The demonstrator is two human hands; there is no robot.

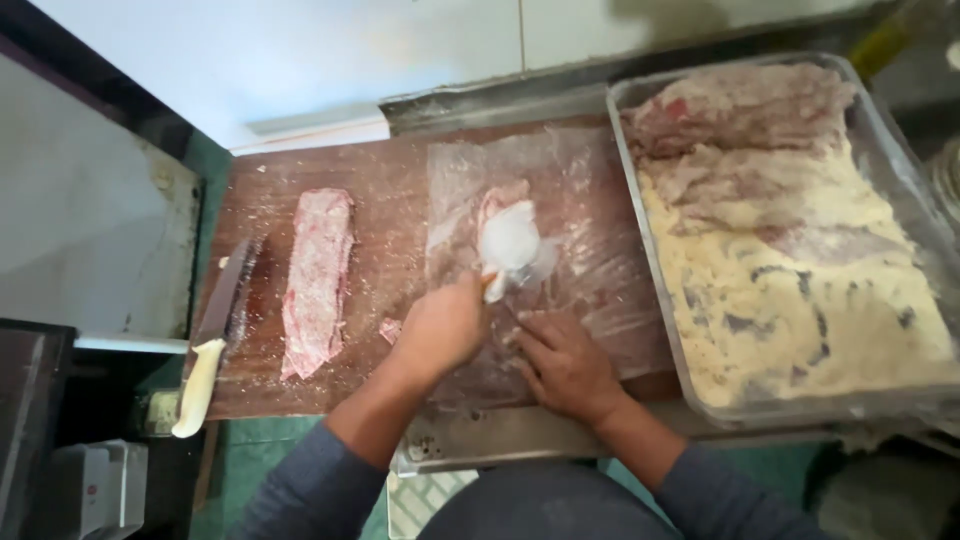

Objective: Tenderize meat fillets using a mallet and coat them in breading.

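Pale wall (pixel 300 50) behind, with one thin vertical seam. Brown wooden bench (pixel 385 200) dusted with crumbs, metal edging at its far and near edges. Green floor (pixel 250 455) below, dark cabinet (pixel 30 400) at left.

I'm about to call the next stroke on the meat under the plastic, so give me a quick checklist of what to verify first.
1. Left hand grips the tool: ok; its head is blurred, so its kind cannot be told.
2. Right hand lies flat on the plastic sheet, holding it down: ok.
3. Meat piece covered by the sheet: ok.
4. Right fingers clear of the tool: cannot tell, they lie close.
5. Knife parked at the board's left edge, away from both hands: ok.
6. Second strip lies uncovered, apart from the sheet: ok.
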